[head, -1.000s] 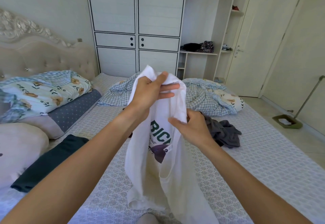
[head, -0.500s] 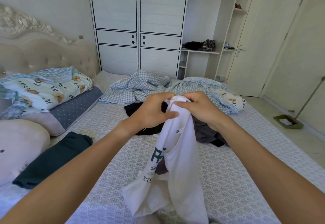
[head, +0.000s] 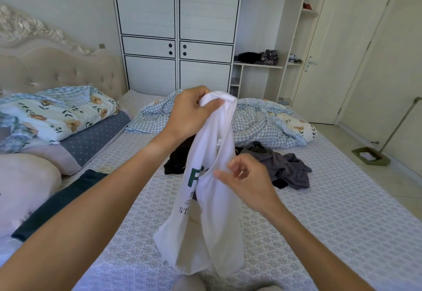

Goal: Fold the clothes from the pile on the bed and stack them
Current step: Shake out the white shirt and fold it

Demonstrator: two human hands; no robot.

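A white T-shirt [head: 212,217] with green lettering hangs over the patterned bed [head: 319,217]. My left hand [head: 191,115] grips its top edge, bunched, at about chest height. Lower and to the right, my right hand [head: 246,181] pinches the shirt's side edge between thumb and fingertips. Behind the shirt lies the pile: a black garment [head: 180,158] and a grey garment [head: 285,167], crumpled on the bed. A folded dark teal garment [head: 57,204] lies at the left by the pillows.
A checked blue quilt [head: 262,121] is heaped at the far side of the bed. Pillows [head: 27,185] and a floral quilt [head: 54,112] sit at the left by the headboard. A white wardrobe [head: 175,30], shelves and a door stand behind. A dustpan [head: 370,156] is on the floor.
My left hand has lifted the shirt's top higher. My right hand has left the top and slid down to the shirt's side edge, so the shirt now hangs longer.
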